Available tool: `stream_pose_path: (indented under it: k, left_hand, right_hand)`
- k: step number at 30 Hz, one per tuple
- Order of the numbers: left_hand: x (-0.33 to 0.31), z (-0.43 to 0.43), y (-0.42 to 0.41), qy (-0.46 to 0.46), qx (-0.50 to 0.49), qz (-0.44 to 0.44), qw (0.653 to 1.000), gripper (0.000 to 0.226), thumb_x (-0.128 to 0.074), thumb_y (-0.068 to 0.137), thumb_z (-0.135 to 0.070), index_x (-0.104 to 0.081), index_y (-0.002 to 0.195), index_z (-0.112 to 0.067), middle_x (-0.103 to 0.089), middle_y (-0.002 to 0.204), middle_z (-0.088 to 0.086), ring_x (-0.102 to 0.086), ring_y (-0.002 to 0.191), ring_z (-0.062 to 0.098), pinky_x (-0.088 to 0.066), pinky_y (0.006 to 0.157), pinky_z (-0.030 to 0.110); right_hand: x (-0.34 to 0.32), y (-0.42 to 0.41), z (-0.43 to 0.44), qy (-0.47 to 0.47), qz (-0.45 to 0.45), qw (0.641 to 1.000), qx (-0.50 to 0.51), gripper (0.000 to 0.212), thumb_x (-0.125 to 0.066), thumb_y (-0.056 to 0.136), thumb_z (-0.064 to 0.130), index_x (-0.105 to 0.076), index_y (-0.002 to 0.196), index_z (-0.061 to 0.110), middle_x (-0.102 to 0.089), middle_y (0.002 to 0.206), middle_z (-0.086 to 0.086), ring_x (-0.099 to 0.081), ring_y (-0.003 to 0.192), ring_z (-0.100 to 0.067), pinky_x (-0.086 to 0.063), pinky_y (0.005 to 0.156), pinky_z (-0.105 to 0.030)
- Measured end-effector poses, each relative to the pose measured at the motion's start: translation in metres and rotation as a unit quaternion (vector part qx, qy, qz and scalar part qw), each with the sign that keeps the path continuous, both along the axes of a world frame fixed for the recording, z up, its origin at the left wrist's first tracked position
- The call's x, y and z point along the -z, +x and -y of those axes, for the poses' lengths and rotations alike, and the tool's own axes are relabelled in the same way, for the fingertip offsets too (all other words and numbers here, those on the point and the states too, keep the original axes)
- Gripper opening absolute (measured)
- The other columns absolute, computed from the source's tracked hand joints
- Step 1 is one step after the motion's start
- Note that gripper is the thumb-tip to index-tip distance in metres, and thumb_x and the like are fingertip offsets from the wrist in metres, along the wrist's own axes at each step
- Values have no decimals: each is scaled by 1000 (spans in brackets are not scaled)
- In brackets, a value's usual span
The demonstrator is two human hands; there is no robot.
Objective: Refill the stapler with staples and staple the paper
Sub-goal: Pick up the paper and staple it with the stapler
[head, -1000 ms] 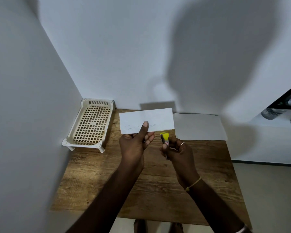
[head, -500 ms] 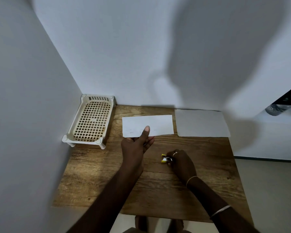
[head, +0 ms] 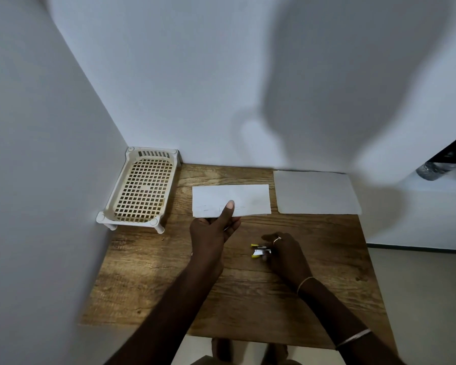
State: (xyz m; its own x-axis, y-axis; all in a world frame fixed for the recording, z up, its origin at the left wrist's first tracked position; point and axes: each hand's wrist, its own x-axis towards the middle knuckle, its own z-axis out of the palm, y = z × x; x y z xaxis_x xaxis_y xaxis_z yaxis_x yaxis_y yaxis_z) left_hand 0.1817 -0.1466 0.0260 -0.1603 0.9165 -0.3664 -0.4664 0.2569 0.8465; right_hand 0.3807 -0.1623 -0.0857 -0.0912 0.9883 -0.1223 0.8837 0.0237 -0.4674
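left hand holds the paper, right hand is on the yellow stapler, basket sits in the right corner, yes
No. The head view shows the basket in the left corner; the left hand holds the paper and the right hand is on the stapler.

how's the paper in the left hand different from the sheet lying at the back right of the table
The held paper is pinched at its near edge by the left hand; the flat sheet lies untouched on the table. The held paper is a narrower strip; the flat sheet looks larger. The held paper bears faint marks; the flat sheet looks blank. Both are white rectangles.
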Motion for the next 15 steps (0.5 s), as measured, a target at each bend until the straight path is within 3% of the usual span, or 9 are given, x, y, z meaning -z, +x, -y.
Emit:
stream_pose_path:
  k: [2, 4, 8, 11, 15]
  left_hand:
    - [1, -1, 0, -3, -3, 0, 1000, 34, -82, 86, -20, -72, 118, -13, -78, 109, 11, -76, 99, 30, -62, 80, 38]
    - [1, -2, 0, -6, -2, 1, 1000, 35, -81, 87, -20, -71, 119, -12, -78, 109, 10, -76, 100, 30, -62, 80, 37]
    - [-1, -4, 4, -8, -1, 2, 1000, 40, -82, 86, -20, -68, 123, -12, -78, 109, 9, -76, 101, 29, -62, 80, 37]
    - [-4, -7, 9, -7, 0, 1, 1000, 43, -82, 85, -20, -67, 125, -11, -78, 110, 8, -76, 101, 28, -62, 81, 38]
    - [-9, -10, 13, -5, -5, 9, 1000, 42, -81, 86, -18, -67, 124, -10, -78, 109, 10, -76, 98, 30, -63, 80, 39]
  right_hand:
    - [-15, -2, 1, 21, -78, 994, 67, 34, -71, 89, 17, -69, 123, 22, -67, 122, -2, -59, 116, -19, -48, 100, -34]
    - [-38, -7, -2, 36, -204, 966, 157, 19, -62, 98, 22, -70, 114, 23, -71, 111, 2, -64, 107, -17, -52, 88, -28]
    - [-92, -18, -12, -26, -476, 845, 245, 35, -50, 99, 51, -74, 103, 25, -78, 92, 0, -74, 83, -17, -59, 68, -25]
    - [-116, -23, -18, -35, -541, 808, 229, 43, -60, 92, 58, -76, 103, 19, -77, 92, -10, -74, 74, -20, -57, 60, -26]
    - [-125, -25, -26, 0, -554, 796, 245, 22, -74, 90, 28, -74, 106, 14, -77, 83, -6, -72, 69, -18, -56, 58, -27]
